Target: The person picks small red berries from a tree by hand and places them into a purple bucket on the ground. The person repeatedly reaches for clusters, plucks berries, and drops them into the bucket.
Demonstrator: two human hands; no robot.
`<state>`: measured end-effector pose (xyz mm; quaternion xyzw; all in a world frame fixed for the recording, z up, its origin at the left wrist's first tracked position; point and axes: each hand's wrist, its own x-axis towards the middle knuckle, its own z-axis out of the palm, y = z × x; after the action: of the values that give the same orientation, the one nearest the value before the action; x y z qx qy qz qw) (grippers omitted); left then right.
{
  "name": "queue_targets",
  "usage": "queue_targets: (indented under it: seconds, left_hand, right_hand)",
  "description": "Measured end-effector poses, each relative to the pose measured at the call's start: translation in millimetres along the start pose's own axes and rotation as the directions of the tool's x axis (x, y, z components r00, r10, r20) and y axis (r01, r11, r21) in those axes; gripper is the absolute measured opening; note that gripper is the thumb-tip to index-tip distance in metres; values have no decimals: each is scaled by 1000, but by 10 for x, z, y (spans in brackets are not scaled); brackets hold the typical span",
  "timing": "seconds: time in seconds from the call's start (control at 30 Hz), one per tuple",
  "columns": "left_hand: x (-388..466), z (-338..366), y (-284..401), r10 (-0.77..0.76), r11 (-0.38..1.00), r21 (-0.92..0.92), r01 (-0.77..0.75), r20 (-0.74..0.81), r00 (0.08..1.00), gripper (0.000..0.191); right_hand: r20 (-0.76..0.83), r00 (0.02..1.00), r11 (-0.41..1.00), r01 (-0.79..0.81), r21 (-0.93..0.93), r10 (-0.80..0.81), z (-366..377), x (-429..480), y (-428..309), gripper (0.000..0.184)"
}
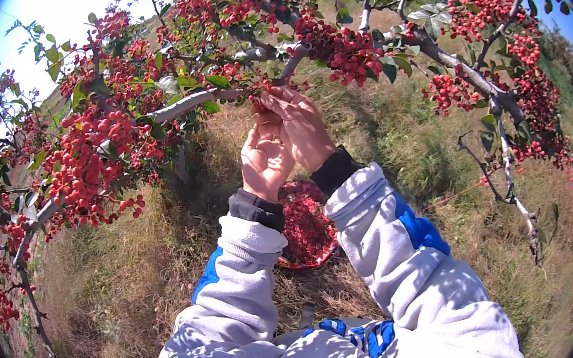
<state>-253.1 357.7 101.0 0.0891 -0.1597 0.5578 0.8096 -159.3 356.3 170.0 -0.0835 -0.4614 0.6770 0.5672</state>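
Note:
Both hands are raised together under a bare grey branch [196, 102] of a shrub bearing red berries, which look like Sichuan pepper. My right hand [304, 126] has its fingertips on a small red berry cluster [258, 106], partly covered by the fingers. Just below and to the left, my left hand [267, 162] is cupped with its palm turned up. The visible part of that palm is bare, but its fingertips are partly hidden behind the right hand. Beneath my wrists, a round container [312, 265] with a red rim holds a heap of picked red berries [305, 225].
Dense berry clusters hang at the left [88, 160], above the hands [343, 51] and at the right [537, 100]. A forked branch [508, 168] droops on the right, and a thin one [41, 322] on the left. Dry grass [122, 285] covers the ground.

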Motion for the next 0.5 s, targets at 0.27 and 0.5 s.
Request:
queue_targets:
  seconds: [0.27, 0.5]
  left_hand:
    - [158, 369, -2, 92, 996, 16, -93, 44, 995, 29]
    - [-51, 351, 39, 252, 946, 230, -229, -75, 965, 34]
  right_hand:
    - [139, 963, 958, -251, 140, 232, -195, 307, 20, 14]
    - [216, 965, 982, -171, 81, 150, -191, 297, 15, 12]
